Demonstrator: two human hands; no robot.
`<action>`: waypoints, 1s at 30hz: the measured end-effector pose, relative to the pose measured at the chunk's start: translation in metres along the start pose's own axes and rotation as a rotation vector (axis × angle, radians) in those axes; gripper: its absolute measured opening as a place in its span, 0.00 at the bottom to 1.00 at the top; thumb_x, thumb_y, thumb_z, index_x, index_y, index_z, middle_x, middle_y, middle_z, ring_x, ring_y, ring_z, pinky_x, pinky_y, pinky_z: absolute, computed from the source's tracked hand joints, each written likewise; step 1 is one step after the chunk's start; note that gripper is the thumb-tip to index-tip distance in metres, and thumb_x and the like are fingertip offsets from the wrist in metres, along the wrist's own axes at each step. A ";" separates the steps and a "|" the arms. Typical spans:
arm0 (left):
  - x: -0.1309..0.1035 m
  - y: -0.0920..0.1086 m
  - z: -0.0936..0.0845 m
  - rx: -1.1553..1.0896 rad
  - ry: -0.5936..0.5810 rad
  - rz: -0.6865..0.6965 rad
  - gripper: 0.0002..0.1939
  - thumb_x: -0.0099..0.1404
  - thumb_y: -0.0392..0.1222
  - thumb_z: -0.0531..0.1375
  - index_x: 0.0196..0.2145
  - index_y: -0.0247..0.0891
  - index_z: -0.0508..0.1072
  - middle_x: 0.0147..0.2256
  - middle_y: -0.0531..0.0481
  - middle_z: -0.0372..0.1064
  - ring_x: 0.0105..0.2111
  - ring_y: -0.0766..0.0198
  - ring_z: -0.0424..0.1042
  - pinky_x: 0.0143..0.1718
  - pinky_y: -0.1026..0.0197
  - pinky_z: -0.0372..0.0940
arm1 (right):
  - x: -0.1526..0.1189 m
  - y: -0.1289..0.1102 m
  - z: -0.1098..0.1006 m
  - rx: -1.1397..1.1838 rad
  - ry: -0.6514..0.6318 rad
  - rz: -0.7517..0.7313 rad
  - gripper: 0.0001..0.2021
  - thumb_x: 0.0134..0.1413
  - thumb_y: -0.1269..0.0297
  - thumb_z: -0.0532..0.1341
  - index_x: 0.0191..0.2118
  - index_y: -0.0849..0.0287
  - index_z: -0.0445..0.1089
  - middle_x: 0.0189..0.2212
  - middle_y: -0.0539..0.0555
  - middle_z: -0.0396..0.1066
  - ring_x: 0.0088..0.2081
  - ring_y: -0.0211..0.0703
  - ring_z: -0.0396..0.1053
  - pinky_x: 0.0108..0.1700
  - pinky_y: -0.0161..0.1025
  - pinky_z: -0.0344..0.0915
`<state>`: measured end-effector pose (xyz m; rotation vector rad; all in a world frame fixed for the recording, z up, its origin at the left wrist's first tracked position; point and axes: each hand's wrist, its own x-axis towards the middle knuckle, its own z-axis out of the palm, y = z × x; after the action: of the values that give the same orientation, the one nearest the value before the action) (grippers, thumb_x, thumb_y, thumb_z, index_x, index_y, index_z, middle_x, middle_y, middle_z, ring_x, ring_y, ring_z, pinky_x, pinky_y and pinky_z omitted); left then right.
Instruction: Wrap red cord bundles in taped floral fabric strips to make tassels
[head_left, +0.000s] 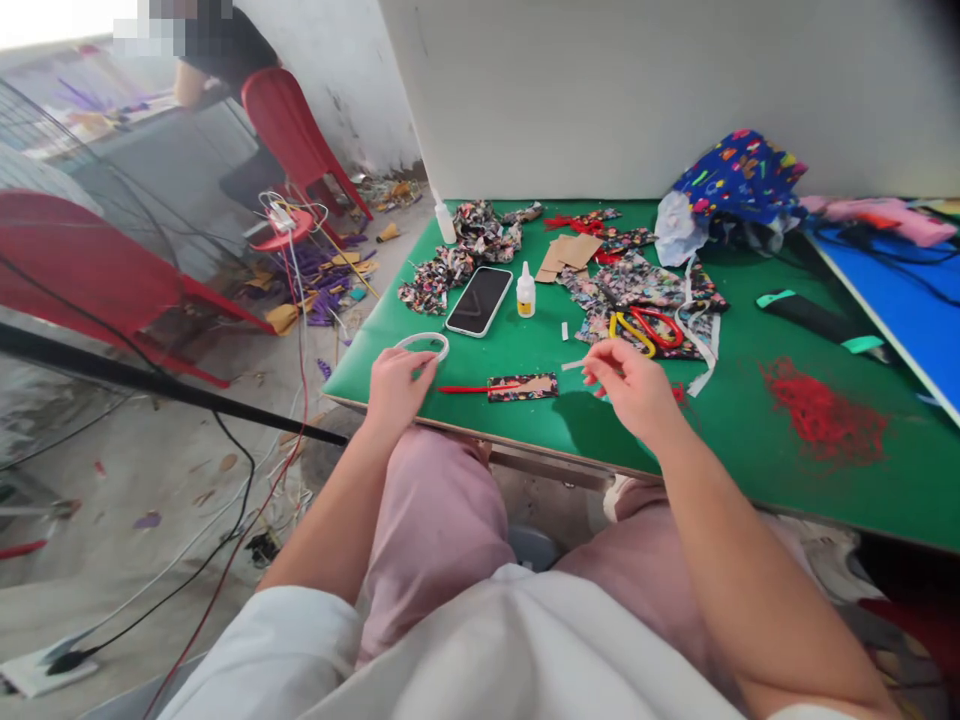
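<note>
I read the clock from the patterned strip [551, 390], twelve pointing away from the wearer. Right hand [630, 385], three o'clock: grip narrow, thumb and fingertips pinching a white strip [573, 366]. Left hand [400, 388], nine o'clock: grip closed around a white hoop [444, 347]. The patterned strip lies between the hands, with a red stick [461, 389] lying partly over it.

Risks, in my judgement: the white strip could slip or twist, being thin and held near one end. A leftward sweep of the right hand could knock the stick, or drag the patterned strip toward the near edge. At twelve, the upright glue bottle [526, 298] could tip if a sleeve or the hoop caught it.

Room: the surface [697, 475] ends close at six o'clock, and its left side falls away beyond the hoop. The phone [480, 300] limits eleven, the scissors [654, 328] two. I find bare green just short of the bottle, and more at four, before the red threads [825, 415].
</note>
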<state>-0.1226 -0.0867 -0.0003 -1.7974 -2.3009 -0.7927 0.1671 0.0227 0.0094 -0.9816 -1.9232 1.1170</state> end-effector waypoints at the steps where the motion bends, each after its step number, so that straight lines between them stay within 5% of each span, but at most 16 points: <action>1: -0.001 -0.007 0.003 0.019 -0.013 0.021 0.11 0.60 0.42 0.55 0.32 0.40 0.77 0.31 0.47 0.74 0.36 0.57 0.69 0.43 0.55 0.61 | 0.002 0.000 0.004 -0.035 -0.085 0.004 0.08 0.55 0.59 0.54 0.33 0.57 0.63 0.24 0.49 0.66 0.26 0.36 0.66 0.26 0.33 0.63; 7: -0.021 0.003 0.015 0.041 0.068 0.069 0.17 0.62 0.37 0.52 0.47 0.37 0.71 0.45 0.41 0.68 0.46 0.53 0.62 0.51 0.48 0.57 | 0.030 -0.021 0.031 -0.196 -0.526 -0.026 0.07 0.57 0.64 0.50 0.31 0.57 0.62 0.21 0.46 0.66 0.24 0.34 0.64 0.27 0.31 0.58; 10: -0.027 0.020 0.021 -0.073 -0.027 0.285 0.13 0.64 0.37 0.52 0.44 0.41 0.72 0.42 0.46 0.70 0.43 0.58 0.65 0.48 0.53 0.60 | 0.051 -0.035 0.046 -0.270 -0.698 -0.015 0.07 0.54 0.67 0.51 0.28 0.56 0.63 0.19 0.46 0.66 0.21 0.33 0.62 0.23 0.30 0.56; 15: -0.026 0.028 0.032 -0.076 -0.085 0.286 0.11 0.64 0.43 0.54 0.40 0.39 0.74 0.35 0.46 0.71 0.36 0.60 0.65 0.40 0.56 0.60 | 0.075 -0.044 0.067 -0.398 -0.932 0.084 0.08 0.52 0.70 0.52 0.24 0.55 0.63 0.17 0.47 0.67 0.18 0.34 0.63 0.19 0.31 0.55; 30: -0.026 0.024 0.034 -0.110 -0.090 0.304 0.09 0.65 0.40 0.53 0.35 0.41 0.74 0.33 0.51 0.71 0.33 0.64 0.64 0.36 0.60 0.57 | 0.089 -0.042 0.086 -0.622 -1.007 0.048 0.06 0.52 0.68 0.55 0.26 0.55 0.67 0.24 0.47 0.71 0.22 0.35 0.64 0.22 0.32 0.53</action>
<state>-0.0848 -0.0895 -0.0320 -2.2026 -1.9952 -0.8141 0.0414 0.0525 0.0308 -0.8166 -3.2090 1.1696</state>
